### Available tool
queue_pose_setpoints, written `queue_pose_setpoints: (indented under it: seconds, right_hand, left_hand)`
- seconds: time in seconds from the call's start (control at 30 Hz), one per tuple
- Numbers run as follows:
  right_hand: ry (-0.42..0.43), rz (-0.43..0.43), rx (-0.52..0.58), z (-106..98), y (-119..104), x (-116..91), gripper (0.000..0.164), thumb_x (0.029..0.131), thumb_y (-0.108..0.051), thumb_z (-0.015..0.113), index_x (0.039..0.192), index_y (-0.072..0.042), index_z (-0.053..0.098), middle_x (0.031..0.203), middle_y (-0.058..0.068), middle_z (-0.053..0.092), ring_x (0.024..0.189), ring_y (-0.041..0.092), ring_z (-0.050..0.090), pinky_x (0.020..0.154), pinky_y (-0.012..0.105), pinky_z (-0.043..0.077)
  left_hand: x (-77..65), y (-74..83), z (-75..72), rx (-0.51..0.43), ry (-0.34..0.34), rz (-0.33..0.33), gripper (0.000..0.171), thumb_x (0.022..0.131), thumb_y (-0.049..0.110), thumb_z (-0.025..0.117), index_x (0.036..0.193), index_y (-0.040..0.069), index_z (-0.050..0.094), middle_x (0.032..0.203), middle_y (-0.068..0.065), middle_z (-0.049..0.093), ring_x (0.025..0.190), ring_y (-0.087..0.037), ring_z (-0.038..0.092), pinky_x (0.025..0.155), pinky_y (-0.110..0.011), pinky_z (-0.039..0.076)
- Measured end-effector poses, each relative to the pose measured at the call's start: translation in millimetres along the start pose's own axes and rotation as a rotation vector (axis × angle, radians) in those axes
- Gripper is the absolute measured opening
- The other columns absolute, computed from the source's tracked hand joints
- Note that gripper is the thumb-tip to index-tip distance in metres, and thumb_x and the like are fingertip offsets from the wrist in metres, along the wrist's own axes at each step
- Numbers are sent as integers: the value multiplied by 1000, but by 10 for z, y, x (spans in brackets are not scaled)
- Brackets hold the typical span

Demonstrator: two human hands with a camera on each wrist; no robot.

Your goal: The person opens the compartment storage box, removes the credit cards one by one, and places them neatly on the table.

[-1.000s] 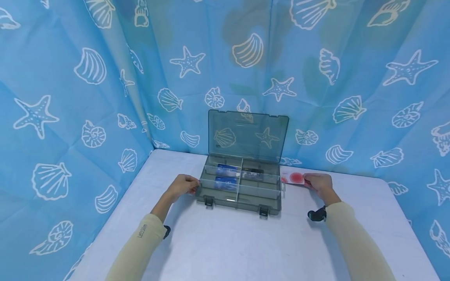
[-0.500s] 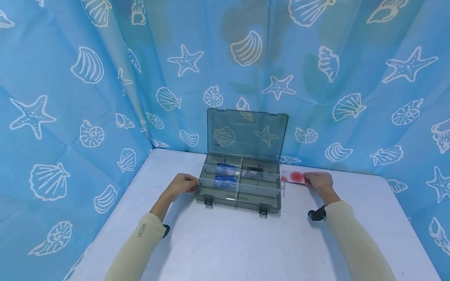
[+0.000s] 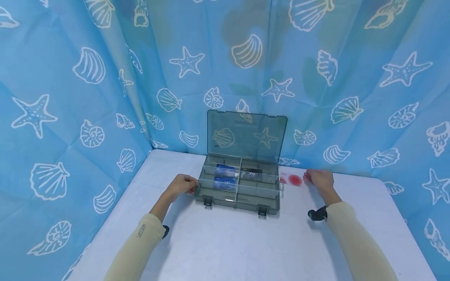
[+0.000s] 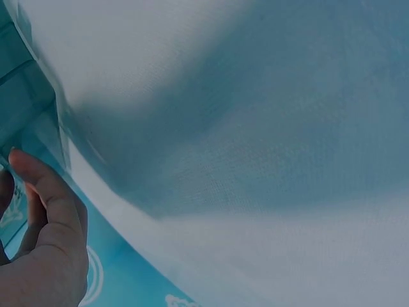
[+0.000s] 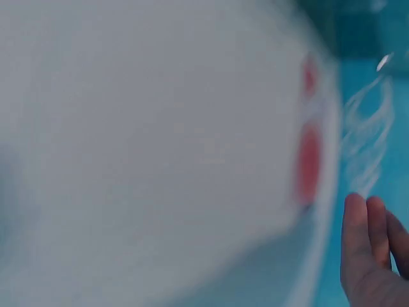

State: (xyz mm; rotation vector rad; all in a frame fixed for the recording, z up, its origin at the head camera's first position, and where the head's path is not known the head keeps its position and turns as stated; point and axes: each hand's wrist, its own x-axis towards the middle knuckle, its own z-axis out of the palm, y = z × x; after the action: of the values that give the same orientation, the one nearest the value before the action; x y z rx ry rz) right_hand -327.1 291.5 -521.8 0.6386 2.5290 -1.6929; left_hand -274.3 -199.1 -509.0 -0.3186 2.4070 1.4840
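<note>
a grey divided box [image 3: 261,183] is set, lid raised, near the far edge of the table [image 3: 232,246]; a red-spotted card [image 3: 294,180] is laid alongside.

A table [image 3: 232,246] with a white covering and rounded far corners carries everything here; seen close from the left wrist, the covering shows a fine woven texture. A grey, see-through plastic box [image 3: 232,204] sits flat near the table's far edge, turned slightly, its lid raised at the back and its latched front facing the near side. To the right of the box, also near the far edge, a white card [image 3: 295,180] with red round patches lies on the white surface. The card's left end is just beside the box's right wall; whether they touch cannot be told. Soft shadows fall across the covering.
</note>
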Motion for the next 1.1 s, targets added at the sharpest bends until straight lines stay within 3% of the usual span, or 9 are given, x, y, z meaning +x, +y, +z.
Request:
queue_pose_setpoints:
  seconds: [0.07, 0.2, 0.3, 0.4, 0.63, 0.83, 1.1]
  right_hand:
    - [-69, -59, 79, 89, -166, -55, 44, 103, -24, 47, 139, 2, 45, 126, 22, 57, 101, 21, 67, 93, 33, 50]
    - [-304, -81, 179, 411, -570, -222, 47, 105, -23, 45, 140, 8, 43, 136, 26, 51, 116, 27, 61, 102, 40, 43]
    - [-462, -96, 143, 687, -813, -317, 48, 104, -22, 46, 139, 10, 42, 136, 28, 50, 120, 33, 57, 103, 43, 43]
    - [-544, -87, 57, 912, -949, -346, 50, 104, -22, 47, 140, 13, 39, 136, 30, 48, 122, 37, 54, 102, 45, 44]
    - [-540, 11, -224, 1100, -1005, -296, 75, 102, -25, 48, 148, 13, 3, 151, 31, 18, 128, 39, 45, 103, 45, 43]
    - [-537, 74, -174, 1162, -999, -257, 77, 100, -18, 51, 149, 13, -1, 151, 31, 19, 128, 39, 45, 97, 39, 48]
    - [-508, 107, -162, 1222, -938, -131, 74, 99, -5, 50, 148, 13, -2, 151, 32, 16, 132, 41, 38, 106, 45, 40]
  left_hand:
    - [-1, -4, -1, 0, -1, 5, 24, 94, 16, 63, 111, -1, 67, 100, -13, 65, 86, -23, 63, 75, -32, 57]
    - [7, -40, -23, -11, 3, 18, 23, 94, 15, 63, 110, -2, 67, 98, -13, 65, 84, -22, 63, 72, -31, 57]
    - [20, -75, -30, -22, 7, 28, 22, 94, 14, 64, 109, -2, 68, 98, -12, 65, 83, -22, 63, 71, -30, 57]
    - [24, -85, -23, -28, 13, 39, 22, 94, 15, 64, 109, -2, 68, 98, -12, 65, 84, -22, 63, 72, -30, 57]
    - [21, -69, 14, -16, 19, 48, 23, 95, 16, 63, 108, -2, 68, 99, -12, 66, 85, -21, 64, 73, -31, 57]
    - [-5, -31, 19, 1, 25, 42, 23, 95, 17, 64, 108, -1, 68, 97, -11, 66, 83, -21, 64, 73, -31, 57]
    - [21, -37, -3, 15, 26, 11, 22, 95, 17, 63, 109, 1, 68, 97, -10, 66, 84, -21, 64, 73, -31, 56]
